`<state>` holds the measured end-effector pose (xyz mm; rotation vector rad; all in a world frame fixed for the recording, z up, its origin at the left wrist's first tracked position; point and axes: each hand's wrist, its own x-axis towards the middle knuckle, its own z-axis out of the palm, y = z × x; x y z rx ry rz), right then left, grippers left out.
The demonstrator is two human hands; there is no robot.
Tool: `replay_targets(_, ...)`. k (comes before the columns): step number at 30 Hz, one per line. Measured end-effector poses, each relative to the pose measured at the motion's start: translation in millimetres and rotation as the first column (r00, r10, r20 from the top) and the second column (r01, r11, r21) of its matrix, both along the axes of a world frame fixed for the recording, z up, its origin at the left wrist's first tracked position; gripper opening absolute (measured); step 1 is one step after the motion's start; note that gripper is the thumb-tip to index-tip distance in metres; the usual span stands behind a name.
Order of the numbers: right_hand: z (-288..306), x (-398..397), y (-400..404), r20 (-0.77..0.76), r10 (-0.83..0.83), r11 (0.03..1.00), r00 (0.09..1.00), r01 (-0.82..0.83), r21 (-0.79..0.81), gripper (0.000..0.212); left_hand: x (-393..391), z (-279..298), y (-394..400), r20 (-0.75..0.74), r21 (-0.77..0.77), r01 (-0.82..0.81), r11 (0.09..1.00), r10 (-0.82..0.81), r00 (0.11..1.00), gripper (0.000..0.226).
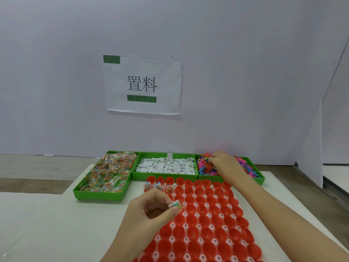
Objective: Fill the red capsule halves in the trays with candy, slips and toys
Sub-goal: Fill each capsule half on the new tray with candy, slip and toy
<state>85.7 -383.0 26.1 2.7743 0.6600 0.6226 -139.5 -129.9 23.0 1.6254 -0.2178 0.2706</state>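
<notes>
A white tray (pixel 207 206) holds several rows of red capsule halves (pixel 205 220). Three halves at its far left corner hold candy packets and slips (pixel 157 187). My left hand (pixel 151 208) hovers over the tray's left edge and pinches a small candy packet with a slip (pixel 176 204) between thumb and fingers. My right hand (pixel 223 163) reaches into the green bin of colourful toys (pixel 251 167), its fingers curled among the toys at the bin's left side. What those fingers hold is hidden.
A green bin of wrapped candy (pixel 105 176) sits at the left, a green bin of white slips (pixel 166 166) in the middle. A white wall with a paper sign (pixel 142 85) rises right behind the bins. The white table (pixel 66 224) extends left of the tray.
</notes>
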Motion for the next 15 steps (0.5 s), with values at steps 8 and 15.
replay_targets(8, 1, -21, 3, 0.049, -0.006, 0.905, 0.999, -0.015, 0.425, 0.01, 1, 1, 2, -0.01, -0.024, 0.0, 1.0, 0.0, 1.0, 0.019)
replay_targets(15, 18, -125, 8, -0.132, 0.228, 0.23, 0.965, 0.078, 0.97, 0.009, 1, 2, 1, -0.007, -0.031, -0.004, 1.0, 0.004, 1.0, 0.019)
